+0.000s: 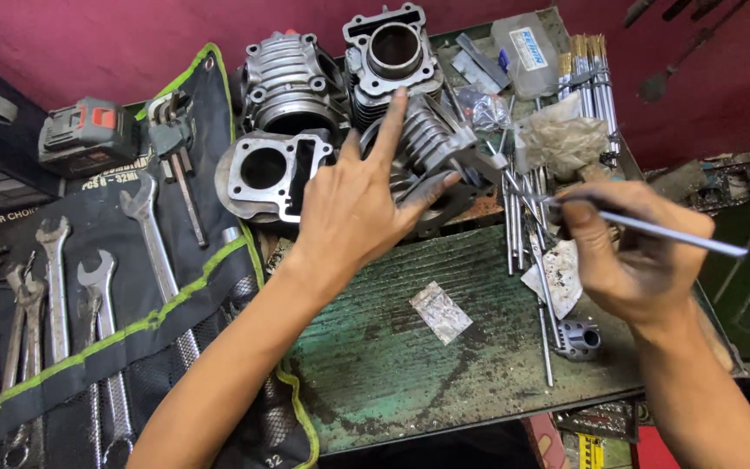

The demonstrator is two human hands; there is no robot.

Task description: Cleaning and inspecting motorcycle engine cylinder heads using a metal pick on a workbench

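Left hand: the left hand lies spread on the grey finned metal engine cylinder, index finger stretched up over its fins, thumb hooked under its lower edge; it steadies rather than clamps.
Right hand: the right hand pinches a thin straight silver metal rod between thumb and fingertips, near the rod's inner end.
Rod axis: long axis runs almost level, slightly down towards the outer side; the free end points away from the left hand, the gripped end towards the cylinder.
Cylinder place: just beyond the left palm, between both hands, at the far edge of the worn green surface.
Risk, rod: held near one end, the long free length could swing and knock the bundle of loose steel rods lying just inside the right hand.
Risk, cylinder: resting tilted among three other grey cylinders, it could roll if the flat hand slips on greasy fins.
Outward: a small grey cylindrical metal part lies below the right hand; spanners in a black roll lie outside the left forearm.
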